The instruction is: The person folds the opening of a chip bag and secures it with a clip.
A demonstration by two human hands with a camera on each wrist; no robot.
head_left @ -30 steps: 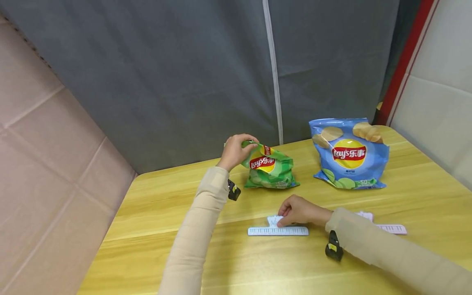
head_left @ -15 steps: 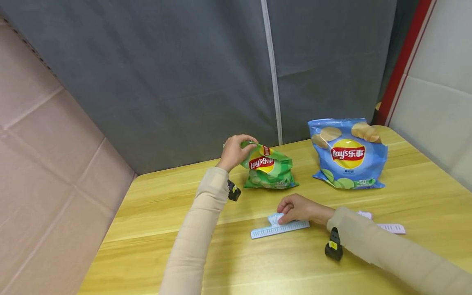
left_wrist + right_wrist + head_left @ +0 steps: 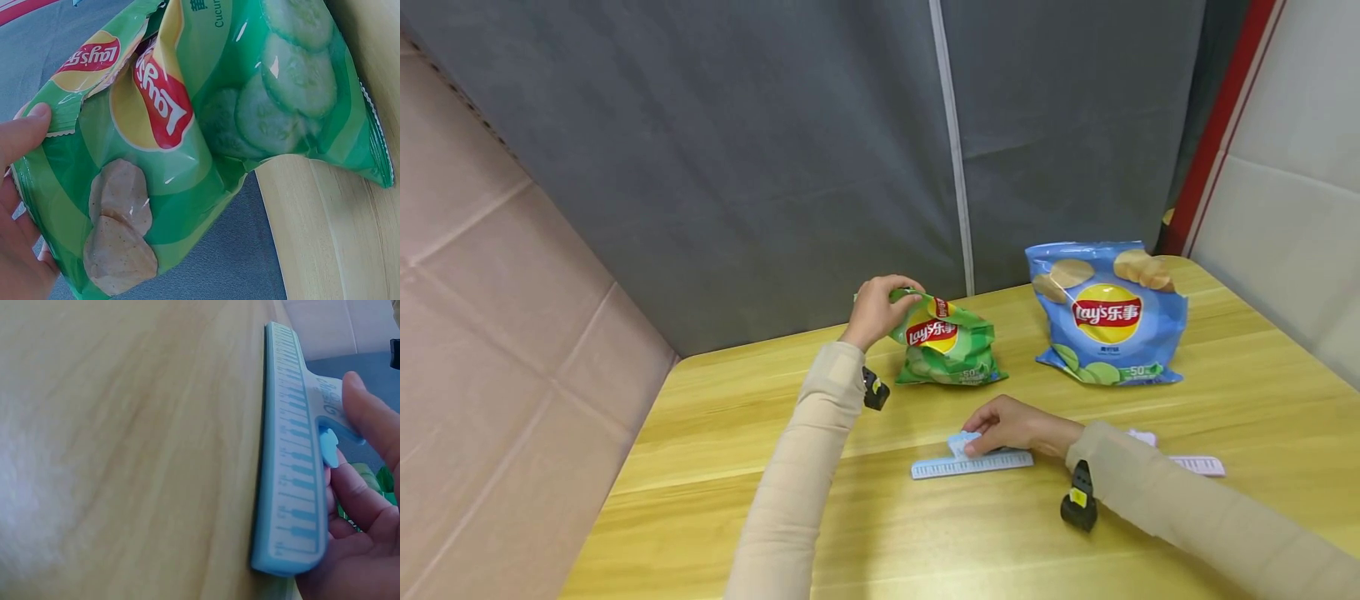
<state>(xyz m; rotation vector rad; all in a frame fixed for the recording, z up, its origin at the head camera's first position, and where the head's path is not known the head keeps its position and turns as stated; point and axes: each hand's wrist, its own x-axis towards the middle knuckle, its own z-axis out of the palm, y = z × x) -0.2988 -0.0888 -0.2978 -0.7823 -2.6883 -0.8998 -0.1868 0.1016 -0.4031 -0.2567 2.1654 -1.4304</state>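
Note:
My left hand (image 3: 877, 312) pinches the upper left edge of a green chip bag (image 3: 946, 354) standing toward the back of the table. In the left wrist view the top of the green chip bag (image 3: 181, 206) is folded over, with the thumb pressing the fold and the other fingers behind. Nearer the front, my right hand (image 3: 1013, 427) grips the handle of a light blue bag clip (image 3: 958, 468) with piano-key markings. The right wrist view shows the bag clip (image 3: 294, 481) close to the tabletop, its handle between thumb and fingers.
A larger blue chip bag (image 3: 1108, 342) stands at the back right. Partly hidden by the right forearm, a pink bag clip (image 3: 1201, 465) lies on the wooden table (image 3: 715, 483). A grey curtain (image 3: 760, 167) hangs behind.
The right hand now grips the blue bag clip, which has tilted slightly, its left end shifting a little to the right. The left hand and the green chip bag have stayed nearly still.

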